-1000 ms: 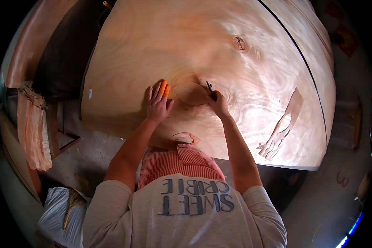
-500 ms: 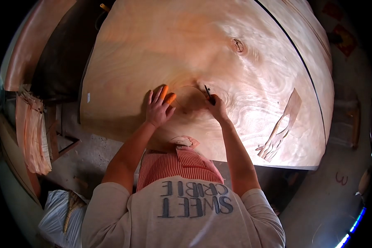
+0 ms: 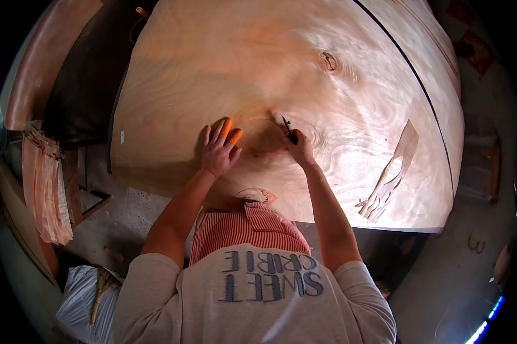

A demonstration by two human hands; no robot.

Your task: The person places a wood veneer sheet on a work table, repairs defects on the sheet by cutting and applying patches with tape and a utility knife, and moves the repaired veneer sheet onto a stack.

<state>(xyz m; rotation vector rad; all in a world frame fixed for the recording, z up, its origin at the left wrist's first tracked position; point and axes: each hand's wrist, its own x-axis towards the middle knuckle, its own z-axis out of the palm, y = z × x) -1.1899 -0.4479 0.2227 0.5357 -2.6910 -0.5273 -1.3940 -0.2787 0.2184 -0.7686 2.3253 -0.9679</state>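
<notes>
A broad wood veneer sheet (image 3: 212, 74) with swirling grain spreads out before me. My left hand (image 3: 219, 152) lies on it with the fingers spread, two of them wearing orange finger covers. My right hand (image 3: 300, 147) is closed round a slim black utility knife (image 3: 287, 125), whose tip points up and away over the sheet. Between the hands is a darker, rounded grain figure. Near my apron, a small pale veneer scrap (image 3: 259, 196) rests at the sheet's near edge.
A long torn veneer strip (image 3: 391, 175) lies on the right of the sheet. Dark knot (image 3: 329, 61) shows farther back. At the left stand bundled veneer pieces (image 3: 45, 189) beside a metal frame (image 3: 95, 209); a white plastic bag (image 3: 86, 301) sits below.
Both hands stay almost in place, the right hand shifting very slightly. The whole view moves a little; the left hand stays flat and the knife stays in the right hand.
</notes>
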